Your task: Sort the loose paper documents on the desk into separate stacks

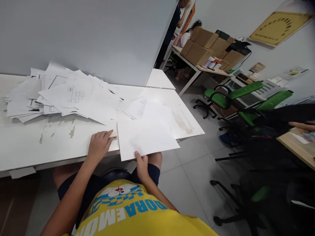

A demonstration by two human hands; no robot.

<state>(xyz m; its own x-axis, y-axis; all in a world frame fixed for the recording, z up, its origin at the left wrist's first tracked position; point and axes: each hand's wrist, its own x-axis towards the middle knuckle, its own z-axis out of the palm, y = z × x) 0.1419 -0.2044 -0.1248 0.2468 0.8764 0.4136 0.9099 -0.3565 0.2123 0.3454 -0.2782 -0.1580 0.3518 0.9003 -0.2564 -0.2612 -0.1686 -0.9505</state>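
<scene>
My left hand [99, 144] is closed around a small cream-coloured stapler [113, 134] near the front edge of the white table. Only the stapler's end shows past my fingers. Between thumb and fingers, my right hand [142, 166] pinches the near edge of a blank white sheet of paper [147, 136]. The sheet lies just right of the stapler and sticks out over the table's edge. Beneath its far side are more sheets [157, 111], one with printed lines. A loose, messy heap of papers [71, 91], some printed, spreads across the left of the table.
A grey partition [81, 36] stands behind the white table [56, 141], whose top has worn patches. To the right are green office chairs [228, 95], a desk with cardboard boxes [201, 46], and a wooden table [297, 147] with another person's hand. Two people are at the back.
</scene>
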